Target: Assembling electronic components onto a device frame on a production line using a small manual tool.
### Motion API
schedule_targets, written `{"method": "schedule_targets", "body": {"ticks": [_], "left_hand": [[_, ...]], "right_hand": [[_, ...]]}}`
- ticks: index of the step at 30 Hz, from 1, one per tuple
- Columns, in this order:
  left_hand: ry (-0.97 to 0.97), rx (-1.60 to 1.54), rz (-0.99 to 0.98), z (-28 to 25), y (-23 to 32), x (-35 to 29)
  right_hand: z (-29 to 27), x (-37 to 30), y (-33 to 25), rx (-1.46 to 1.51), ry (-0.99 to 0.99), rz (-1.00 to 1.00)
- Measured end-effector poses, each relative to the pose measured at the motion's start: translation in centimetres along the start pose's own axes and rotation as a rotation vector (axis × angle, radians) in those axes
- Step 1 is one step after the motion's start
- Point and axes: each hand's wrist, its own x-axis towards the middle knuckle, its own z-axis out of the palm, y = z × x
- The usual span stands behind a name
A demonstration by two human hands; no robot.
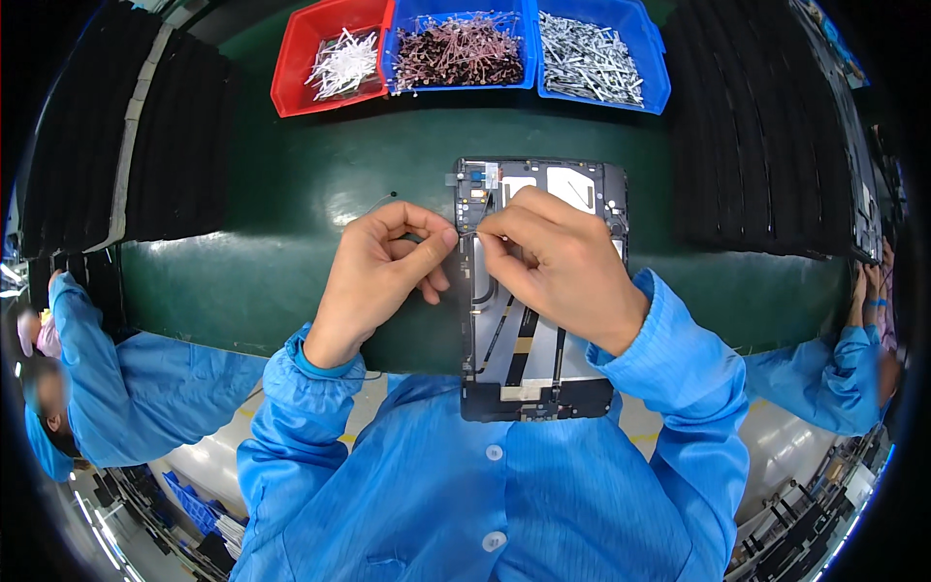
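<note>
An opened tablet (pixel 495 335) lies upright before me, its silver inside, black frame and dark flat cables showing. My left hand (pixel 393 257) is closed in a pinch at the tablet's upper left edge. Over the upper part of the tablet, my right hand (pixel 558 257) also pinches, its fingertips close to those of the left. Whatever lies between the fingertips is too small to make out; something thin shows there. The right hand hides part of the tablet's middle. A blue band (pixel 325 367) circles my left wrist.
On the green table (pixel 291 184), a red bin (pixel 283 82) holds white strips, a middle blue bin (pixel 465 85) brownish small parts, and another blue bin (pixel 661 73) silvery strips. Tall black stacks (pixel 184 136) (pixel 756 136) stand on both sides. Blue-sleeved people (pixel 145 388) (pixel 824 383) sit left and right.
</note>
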Motion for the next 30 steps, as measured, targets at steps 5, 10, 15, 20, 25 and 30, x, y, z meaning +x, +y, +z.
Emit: {"method": "schedule_targets", "body": {"ticks": [5,10,15,20,25,30], "left_hand": [[-0.005,0.023,-0.018,0.06,0.36,0.26],[0.002,0.040,-0.020,0.03,0.34,0.16],[0.030,0.122,0.028,0.44,-0.26,0.07],[0.043,0.088,0.064,0.68,-0.60,0.02],[0.017,0.084,0.020,0.51,-0.01,0.17],[-0.003,0.056,0.015,0.48,0.22,0.35]], "right_hand": [[-0.15,0.04,0.04,-0.049,-0.024,-0.004],[0.02,0.06,0.14,-0.054,-0.009,-0.010],[0.06,-0.04,0.32,-0.059,0.012,-0.029],[-0.02,-0.18,0.19,-0.084,-0.001,-0.038],[-0.08,-0.27,0.16,-0.079,0.015,-0.047],[-0.23,-0.23,-0.03,-0.083,0.002,-0.038]]}}
